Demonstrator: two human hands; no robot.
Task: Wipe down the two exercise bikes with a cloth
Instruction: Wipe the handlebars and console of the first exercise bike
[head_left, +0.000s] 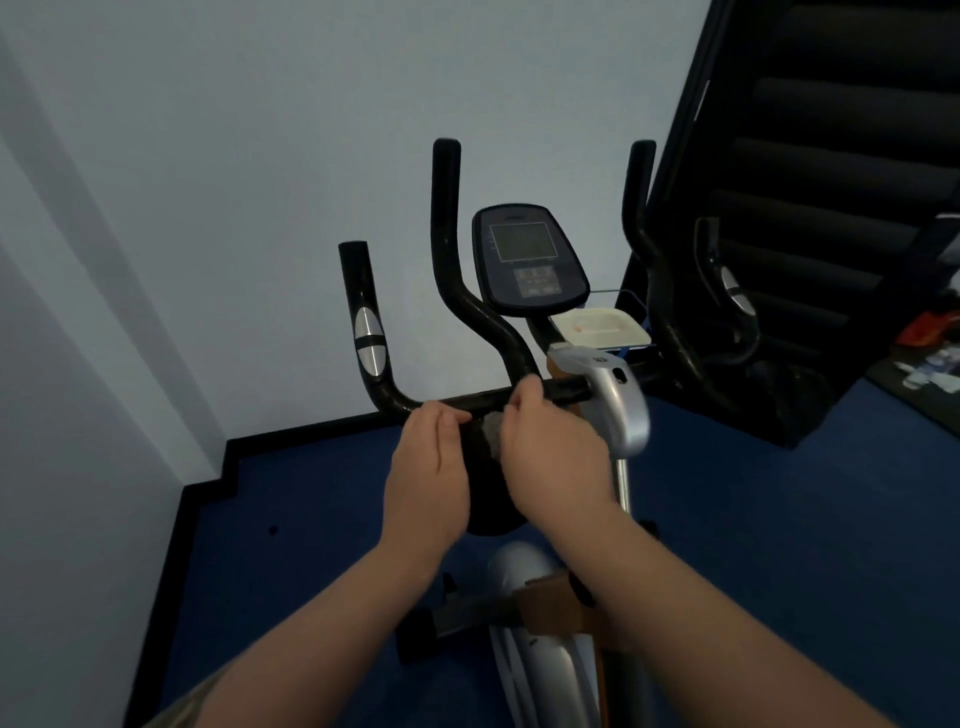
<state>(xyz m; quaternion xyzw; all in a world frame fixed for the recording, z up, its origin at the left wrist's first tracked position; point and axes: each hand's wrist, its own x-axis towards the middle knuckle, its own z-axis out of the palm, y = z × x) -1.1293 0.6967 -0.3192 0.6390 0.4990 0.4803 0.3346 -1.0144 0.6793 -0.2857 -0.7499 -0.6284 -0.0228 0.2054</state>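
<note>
Console (530, 262) above handlebar (566, 391), between grips; tray (600, 326) right of console; wall (234, 208) behind.

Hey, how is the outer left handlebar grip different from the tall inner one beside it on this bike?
The outer left grip is shorter and carries a silver oval sensor pad; the tall inner grip rises higher and is plain black all over. The outer one curves in from the far left end of the crossbar, while the inner one joins nearer the console. Both are black tubes pointing upward.
</note>
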